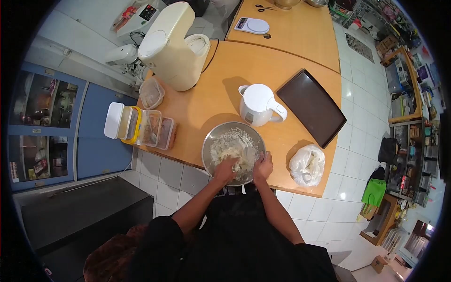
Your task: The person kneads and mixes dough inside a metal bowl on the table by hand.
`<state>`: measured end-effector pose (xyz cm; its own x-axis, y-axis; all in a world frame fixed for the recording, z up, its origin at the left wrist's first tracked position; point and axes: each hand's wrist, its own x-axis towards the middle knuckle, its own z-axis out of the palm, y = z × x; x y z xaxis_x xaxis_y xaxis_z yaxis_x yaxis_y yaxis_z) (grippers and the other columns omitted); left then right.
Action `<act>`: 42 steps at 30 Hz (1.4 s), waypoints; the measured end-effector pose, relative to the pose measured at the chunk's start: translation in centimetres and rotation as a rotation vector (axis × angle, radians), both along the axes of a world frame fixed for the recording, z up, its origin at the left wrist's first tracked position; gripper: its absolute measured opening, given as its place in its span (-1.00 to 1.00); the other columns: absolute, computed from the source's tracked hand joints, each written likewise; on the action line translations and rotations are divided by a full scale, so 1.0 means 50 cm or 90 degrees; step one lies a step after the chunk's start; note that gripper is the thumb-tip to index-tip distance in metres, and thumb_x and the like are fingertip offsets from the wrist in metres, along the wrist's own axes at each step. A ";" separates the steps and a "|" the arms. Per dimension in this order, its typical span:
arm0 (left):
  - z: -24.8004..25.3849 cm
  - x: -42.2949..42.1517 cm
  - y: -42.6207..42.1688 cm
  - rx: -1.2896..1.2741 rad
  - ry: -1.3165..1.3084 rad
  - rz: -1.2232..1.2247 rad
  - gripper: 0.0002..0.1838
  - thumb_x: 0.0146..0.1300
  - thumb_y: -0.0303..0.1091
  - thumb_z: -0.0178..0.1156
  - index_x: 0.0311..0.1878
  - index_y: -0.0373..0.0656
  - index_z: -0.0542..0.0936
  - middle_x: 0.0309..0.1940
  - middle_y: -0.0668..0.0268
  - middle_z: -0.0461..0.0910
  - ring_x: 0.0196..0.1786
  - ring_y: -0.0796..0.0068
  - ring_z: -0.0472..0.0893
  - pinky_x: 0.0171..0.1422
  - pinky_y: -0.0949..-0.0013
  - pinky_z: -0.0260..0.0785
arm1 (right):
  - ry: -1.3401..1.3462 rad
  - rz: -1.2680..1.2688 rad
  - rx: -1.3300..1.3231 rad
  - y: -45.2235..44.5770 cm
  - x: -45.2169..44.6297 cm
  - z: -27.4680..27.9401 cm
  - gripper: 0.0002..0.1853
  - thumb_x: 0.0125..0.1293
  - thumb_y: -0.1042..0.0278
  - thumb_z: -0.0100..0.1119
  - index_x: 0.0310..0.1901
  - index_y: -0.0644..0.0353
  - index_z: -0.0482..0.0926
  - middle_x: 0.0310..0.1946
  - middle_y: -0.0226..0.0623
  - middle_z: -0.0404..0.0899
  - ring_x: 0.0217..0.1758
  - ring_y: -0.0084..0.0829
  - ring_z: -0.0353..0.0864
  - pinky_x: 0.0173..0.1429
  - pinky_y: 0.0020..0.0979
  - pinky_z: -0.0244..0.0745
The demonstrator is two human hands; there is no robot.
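A round metal bowl (207, 149) stands at the table's front edge with pale, crumbly dough and flour (231, 143) in it. My left hand (226, 170) reaches into the bowl from the front left; its fingers are in the dough and partly hidden by it. At the bowl's right rim is my right hand (262, 167), its fingers closed on the metal wall. Behind the bowl, a little to the right, stands a white kettle (256, 104). A tied-looking plastic bag with white contents (307, 165) lies right of the bowl.
A dark baking tray (312, 107) lies at the right. Plastic containers (151, 127) stand at the table's left edge, near a cream mixer (171, 51). Farther back on the wooden table (300, 28) are a white scale (252, 25) and scissors (265, 8).
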<state>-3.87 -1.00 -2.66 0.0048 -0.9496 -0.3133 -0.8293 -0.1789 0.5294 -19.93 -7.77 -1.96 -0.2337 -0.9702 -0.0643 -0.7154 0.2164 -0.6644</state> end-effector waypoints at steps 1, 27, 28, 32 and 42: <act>0.035 -0.011 -0.009 0.041 -0.042 0.039 -0.18 -0.04 -0.23 0.46 0.39 0.14 0.42 0.25 -0.05 0.44 0.26 -0.09 0.49 0.23 0.02 0.46 | 0.001 -0.005 -0.005 0.002 -0.001 -0.004 -0.82 0.42 0.30 0.03 -0.22 0.25 0.40 -0.34 0.11 0.53 -0.26 0.25 0.53 -0.21 0.11 0.38; 0.077 -0.018 -0.026 0.049 0.187 -0.047 -0.18 -0.13 -0.58 0.33 0.35 0.05 0.48 0.23 -0.16 0.45 0.33 -0.20 0.44 0.35 0.08 0.39 | 0.028 -0.028 -0.021 -0.005 -0.017 -0.004 -0.85 0.40 0.33 0.05 -0.19 0.24 0.44 -0.31 0.06 0.55 -0.24 0.19 0.57 -0.21 0.09 0.42; 0.105 -0.022 -0.021 0.087 0.168 -0.045 -0.15 -0.11 -0.56 0.35 0.38 0.08 0.44 0.27 -0.17 0.41 0.34 -0.23 0.42 0.34 0.07 0.39 | 0.026 -0.023 -0.018 -0.002 -0.022 -0.006 -0.85 0.40 0.33 0.05 -0.19 0.24 0.44 -0.31 0.06 0.56 -0.24 0.20 0.57 -0.21 0.09 0.42; 0.203 -0.040 -0.031 0.148 0.031 -0.013 -0.09 -0.05 -0.40 0.43 0.45 0.20 0.32 0.31 -0.13 0.36 0.28 -0.16 0.48 0.25 0.06 0.47 | 0.026 -0.005 -0.055 0.003 -0.027 0.000 -0.85 0.40 0.33 0.04 -0.18 0.23 0.42 -0.32 0.07 0.57 -0.25 0.21 0.58 -0.22 0.10 0.42; -0.055 -0.043 -0.053 0.011 0.001 -0.194 -0.25 -0.02 -0.40 0.42 0.33 0.08 0.46 0.30 0.03 0.45 0.32 -0.02 0.47 0.42 0.03 0.31 | 0.121 -0.018 0.021 0.002 -0.020 -0.015 -0.84 0.42 0.28 0.07 -0.12 0.18 0.41 -0.26 -0.02 0.57 -0.26 0.13 0.63 -0.25 0.06 0.50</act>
<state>-6.00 -3.63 -5.40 -0.2795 -0.9021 -0.3287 -0.8454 0.0690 0.5296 -20.93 -7.69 -2.73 -0.2722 -0.9611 -0.0480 -0.8206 0.2578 -0.5100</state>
